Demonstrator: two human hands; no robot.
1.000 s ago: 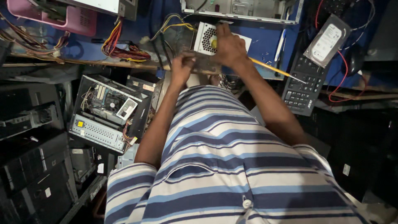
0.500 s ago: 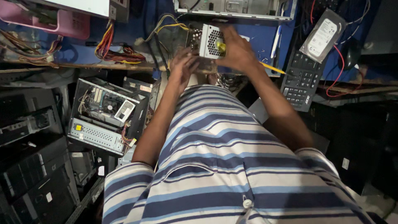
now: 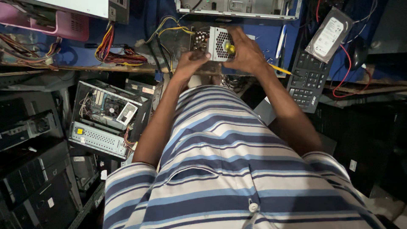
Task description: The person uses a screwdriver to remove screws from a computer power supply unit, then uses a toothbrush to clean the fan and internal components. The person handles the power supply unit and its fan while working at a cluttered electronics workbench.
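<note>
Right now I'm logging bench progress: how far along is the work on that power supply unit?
Done: the power supply unit is out of any case, its wire bundle loose on the blue bench. In hand: the left hand steadies it while the right hand grips its perforated grille side. Left: the cover looks still on; a yellow-handled tool lies beside it.

A dull grey sheet-metal power supply box [image 3: 217, 43] with a perforated, honeycomb-punched face sits between the bare left hand [image 3: 189, 63] and right hand [image 3: 246, 54]. At three o'clock from it lies a matt black plastic keyboard [image 3: 308, 81]; above that, a glossy silver metal hard drive [image 3: 330, 34]. The blue work surface [image 3: 263, 29] looks painted, with a rough, worn wooden edge. The striped shirt [image 3: 220, 169] is soft knit cloth.
</note>
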